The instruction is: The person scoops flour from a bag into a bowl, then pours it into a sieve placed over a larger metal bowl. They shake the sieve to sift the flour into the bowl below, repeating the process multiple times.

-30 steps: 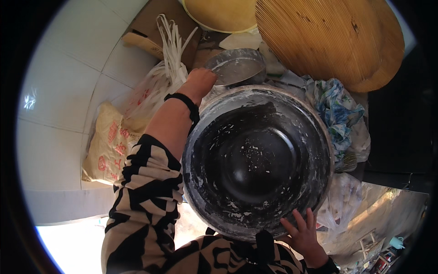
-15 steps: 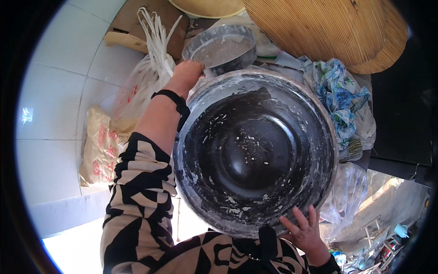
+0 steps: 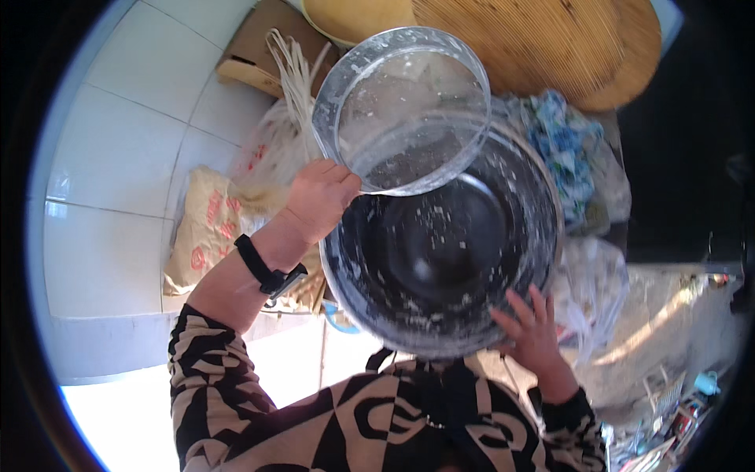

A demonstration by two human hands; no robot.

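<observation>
My left hand (image 3: 324, 197) pinches the near-left rim of a round, flour-dusted metal sieve (image 3: 326, 114). The sieve is raised and tilted over the far-left part of a large dark basin (image 3: 503, 236). Through its fine mesh the things behind show faintly. White powder and flakes cling to the basin's inner wall and bottom. At the basin's near-right rim rests my right hand (image 3: 528, 330), fingers spread along the edge and its thumb hidden.
To the left stand a tan paper sack (image 3: 204, 228), a white plastic bag and a cardboard box (image 3: 271, 47). Behind lies a round slatted wooden lid (image 3: 543, 43). Blue-white crumpled cloth or bag (image 3: 562, 141) and a clear plastic bag (image 3: 590, 291) sit at the right.
My left hand has lifted the sieve from behind the basin and brought it toward me, over the basin's far-left part. My right hand stays at the rim. The view has shifted slightly.
</observation>
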